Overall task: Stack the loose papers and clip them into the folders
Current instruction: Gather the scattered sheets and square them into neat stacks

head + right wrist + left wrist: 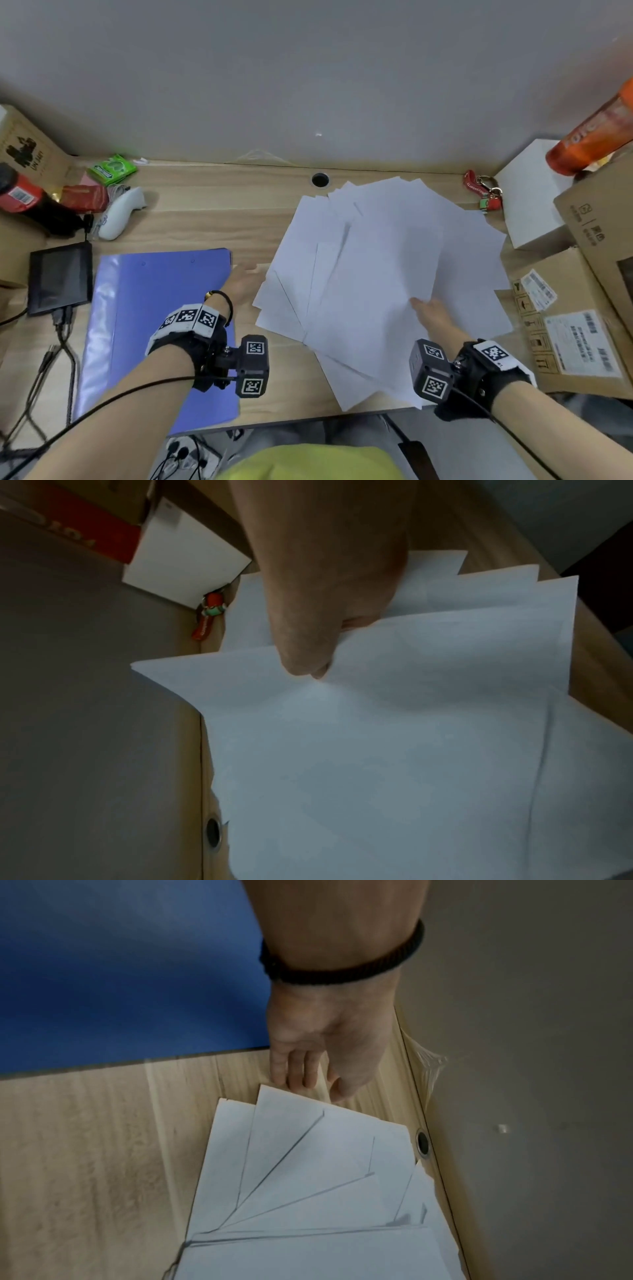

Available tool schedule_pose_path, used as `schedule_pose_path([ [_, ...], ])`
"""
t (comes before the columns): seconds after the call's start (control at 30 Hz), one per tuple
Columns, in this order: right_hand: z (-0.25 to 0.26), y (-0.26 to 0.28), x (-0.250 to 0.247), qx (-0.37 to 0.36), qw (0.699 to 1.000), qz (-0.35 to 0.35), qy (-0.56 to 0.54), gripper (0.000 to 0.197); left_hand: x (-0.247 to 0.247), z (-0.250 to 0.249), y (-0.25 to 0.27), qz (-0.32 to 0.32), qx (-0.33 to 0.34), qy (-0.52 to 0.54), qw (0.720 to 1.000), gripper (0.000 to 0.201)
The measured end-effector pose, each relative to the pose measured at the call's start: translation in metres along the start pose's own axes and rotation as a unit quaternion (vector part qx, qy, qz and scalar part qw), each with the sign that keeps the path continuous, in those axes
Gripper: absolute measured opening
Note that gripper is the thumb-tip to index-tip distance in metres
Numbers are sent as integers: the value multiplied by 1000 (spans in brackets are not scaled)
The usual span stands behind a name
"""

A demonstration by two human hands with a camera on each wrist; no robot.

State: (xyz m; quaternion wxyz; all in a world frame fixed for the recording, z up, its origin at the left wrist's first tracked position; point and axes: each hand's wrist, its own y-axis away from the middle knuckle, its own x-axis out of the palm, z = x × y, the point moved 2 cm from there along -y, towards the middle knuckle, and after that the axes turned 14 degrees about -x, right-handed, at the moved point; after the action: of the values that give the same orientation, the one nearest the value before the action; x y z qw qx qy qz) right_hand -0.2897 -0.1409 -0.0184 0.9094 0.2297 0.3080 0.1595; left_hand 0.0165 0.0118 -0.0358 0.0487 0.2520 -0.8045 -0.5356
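1. Right hand (329,593) fingers (304,658): thumb on top of a lifted white sheet (394,723), other fingers hidden beneath it. We read it as a pinch on the sheet's near edge. In the head view the hand (433,317) covers the contact itself.
2. Left hand (318,1042) fingers (294,1074): straight, close together, tips at the left corner of the paper fan, holding nothing. Touching the corner or just short of it, we cannot tell. Head view shows that hand (245,282) blurred.
3. Loose papers (387,274): fanned, overlapping pile on the right half of the tabletop (212,212), near corners hanging over the front edge. Sheet count not readable; lower sheets mostly covered.
4. Blue folder (161,315): flat on the tabletop left of the papers, closed as far as we see, partly under the left forearm. Clip not visible. Near end cut off by the arm and wrist camera.
5. Cable hole (320,179) sits just behind the pile at the back edge.
6. Red keyring (484,192) right of the pile's far end, beside a white box (531,198); cardboard boxes (582,308) on the right are cut by the frame.
7. Left side: white controller (121,212), green packet (111,169), small black screen (60,277) with cables. Labels too blurred to read.
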Motion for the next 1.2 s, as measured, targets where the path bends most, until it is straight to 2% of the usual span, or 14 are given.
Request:
schedule_pose_path([
  [0.3,-16,-18,7,64,996,46,-30,37,34,-17,-12,-19,-3,-52,998,60],
  [0.33,-16,-18,7,71,996,49,-33,37,38,-16,-12,-21,-4,-53,998,51],
  [0.4,-18,-20,6,77,995,48,-49,37,43,-18,-10,-21,5,-55,998,14],
  [0.47,-20,-21,4,76,994,51,-63,33,45,-18,-12,-18,11,-49,999,8],
  [0.57,-21,-19,1,76,991,69,-84,26,48,-17,-19,-8,16,-52,998,36],
  [0.7,-22,-21,-2,75,989,78,-104,23,56,-20,-22,-25,44,-73,996,46],
  [0.83,-15,-19,-3,74,987,91,-109,13,65,-27,-17,-42,77,-62,994,38],
  [0.9,-13,-20,-3,74,988,88,-98,17,68,-34,-6,-46,106,-48,992,21],
  [0.97,-14,-22,-1,77,990,85,-86,25,70,-42,4,-23,134,-35,990,16],
  [1.13,-4,-19,5,66,994,54,-64,23,73,-64,38,28,179,-30,983,19],
  [1.2,-3,-17,6,55,997,41,-44,26,76,-72,54,31,200,-31,979,41],
])
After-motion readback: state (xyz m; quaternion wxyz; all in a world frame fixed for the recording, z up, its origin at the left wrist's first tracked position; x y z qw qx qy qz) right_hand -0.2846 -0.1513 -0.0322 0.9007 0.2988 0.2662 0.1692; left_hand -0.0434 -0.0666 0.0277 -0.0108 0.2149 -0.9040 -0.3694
